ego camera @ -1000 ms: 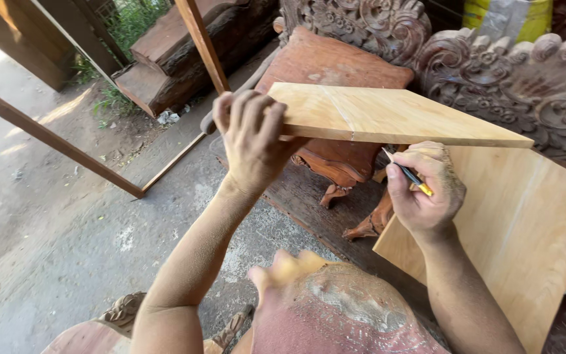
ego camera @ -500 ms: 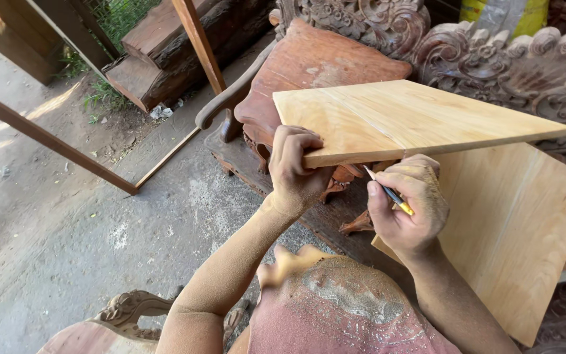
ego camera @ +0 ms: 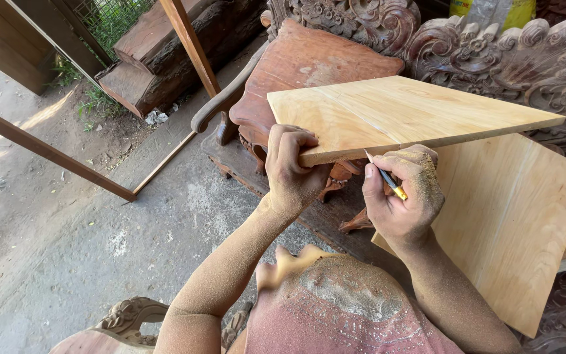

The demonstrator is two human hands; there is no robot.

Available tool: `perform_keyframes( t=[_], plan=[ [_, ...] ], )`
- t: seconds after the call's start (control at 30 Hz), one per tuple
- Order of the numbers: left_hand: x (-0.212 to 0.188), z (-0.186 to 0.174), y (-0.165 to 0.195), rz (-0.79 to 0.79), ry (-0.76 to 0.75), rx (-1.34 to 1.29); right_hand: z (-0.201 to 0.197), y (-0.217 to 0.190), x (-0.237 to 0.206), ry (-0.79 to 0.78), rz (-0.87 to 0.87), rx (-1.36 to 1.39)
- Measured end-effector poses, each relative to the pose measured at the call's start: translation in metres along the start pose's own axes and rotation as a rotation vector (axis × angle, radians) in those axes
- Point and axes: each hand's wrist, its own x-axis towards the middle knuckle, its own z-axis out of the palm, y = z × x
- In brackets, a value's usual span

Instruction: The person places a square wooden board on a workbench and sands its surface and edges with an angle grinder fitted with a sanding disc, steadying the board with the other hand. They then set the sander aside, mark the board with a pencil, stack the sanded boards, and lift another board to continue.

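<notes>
Concrete floor [ego camera: 67, 262] carrying carved reddish chair [ego camera: 309, 65]; timber blocks [ego camera: 158, 59] lying left of chair, thin wooden slats [ego camera: 47, 151] lying left of chair, pale board [ego camera: 512, 229] leaning right of chair

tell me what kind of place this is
Most likely an open-air woodworking or furniture-carving yard. The left hand grips a pale wooden board, the right hand holds a pencil, and carved furniture pieces stand behind.

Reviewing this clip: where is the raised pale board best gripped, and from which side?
Grip the pale board on its near long edge, coming from below and toward its left end, as the left hand does. That edge overhangs freely, and the right hand with the pencil needs the middle.
</notes>
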Motion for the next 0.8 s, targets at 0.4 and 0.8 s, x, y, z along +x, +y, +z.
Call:
perform_keyframes(
  t=[0.4, 0.8],
  plan=[
    [0.0043, 0.0020, 0.0026, -0.006, -0.005, 0.004, -0.0068, 0.0041, 0.0022, -0.014, 0.004, 0.080],
    [0.0025, 0.0015, 0.0038, -0.028, -0.019, 0.012, -0.0084, 0.0062, 0.0044, -0.049, -0.031, -0.016]
  ],
)
